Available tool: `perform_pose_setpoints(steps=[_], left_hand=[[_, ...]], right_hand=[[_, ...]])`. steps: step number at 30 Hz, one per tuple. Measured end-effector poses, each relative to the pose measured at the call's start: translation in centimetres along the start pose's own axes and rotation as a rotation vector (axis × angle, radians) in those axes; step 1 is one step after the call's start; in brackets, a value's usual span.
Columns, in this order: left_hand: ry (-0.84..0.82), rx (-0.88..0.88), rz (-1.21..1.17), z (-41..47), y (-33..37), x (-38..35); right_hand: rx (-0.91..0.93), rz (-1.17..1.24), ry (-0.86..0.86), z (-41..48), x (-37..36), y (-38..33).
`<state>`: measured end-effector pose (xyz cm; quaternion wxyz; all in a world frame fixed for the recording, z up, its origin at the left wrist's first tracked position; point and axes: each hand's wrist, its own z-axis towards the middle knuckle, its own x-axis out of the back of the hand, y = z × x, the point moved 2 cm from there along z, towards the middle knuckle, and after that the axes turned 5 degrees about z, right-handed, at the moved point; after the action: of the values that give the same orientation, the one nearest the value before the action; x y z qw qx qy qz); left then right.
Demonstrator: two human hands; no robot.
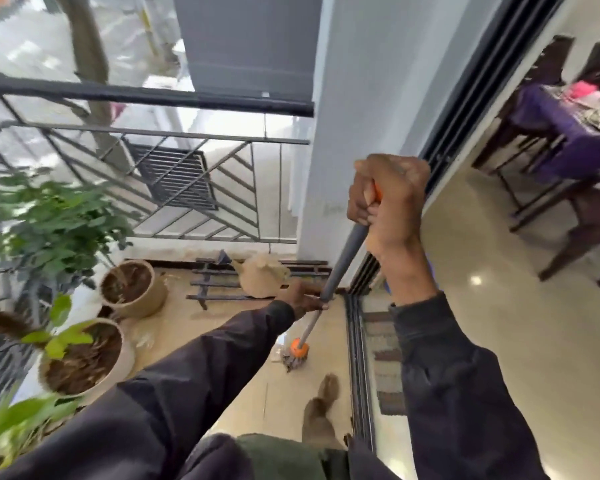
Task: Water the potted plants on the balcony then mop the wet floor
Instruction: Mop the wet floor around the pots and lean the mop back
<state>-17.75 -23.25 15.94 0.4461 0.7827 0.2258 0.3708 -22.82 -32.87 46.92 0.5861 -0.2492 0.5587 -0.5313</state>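
Observation:
A mop with a grey handle [347, 258] and an orange collar above its string head [297, 355] stands on the beige balcony floor [250, 382]. My right hand [392, 202] grips the orange top end of the handle. My left hand [303, 299] holds the shaft lower down. Two beige pots with soil and green plants, one pot [134, 289] further away and one pot [84, 358] nearer, stand at the left by the railing. A beige watering can [262, 277] rests on a dark slatted rack [219, 282] at the far end.
A dark metal railing [146, 98] borders the balcony at left and back. A sliding door track [357, 358] runs on the right beside a striped doormat [385, 358]. Inside are a purple-clothed table [568, 133] and dark chairs [589, 220]. My foot [323, 396] stands near the mop head.

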Motion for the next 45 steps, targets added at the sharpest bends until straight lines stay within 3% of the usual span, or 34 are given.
perform_pose_setpoints(steps=[6,14,19,31,37,45], left_hand=[[-0.145,-0.085,-0.015,11.0,6.2,-2.9],[-0.023,-0.049,-0.061,22.8,11.8,-3.0],[-0.029,-0.079,-0.054,27.9,14.0,-1.1],[-0.262,-0.073,0.171,36.9,9.6,5.1],[-0.383,-0.08,0.075,39.4,9.0,8.7],[-0.299,-0.089,-0.007,41.8,8.0,12.8]], right_hand=[[0.039,-0.052,0.093,9.2,7.4,-0.4],[0.111,-0.157,0.11,18.6,13.8,1.6],[0.142,-0.194,0.178,22.5,16.8,5.3],[0.0,-0.25,0.404,32.7,16.2,16.7],[-0.018,-0.306,0.463,35.6,16.9,21.0],[-0.088,-0.747,0.392,40.2,16.5,24.5]])
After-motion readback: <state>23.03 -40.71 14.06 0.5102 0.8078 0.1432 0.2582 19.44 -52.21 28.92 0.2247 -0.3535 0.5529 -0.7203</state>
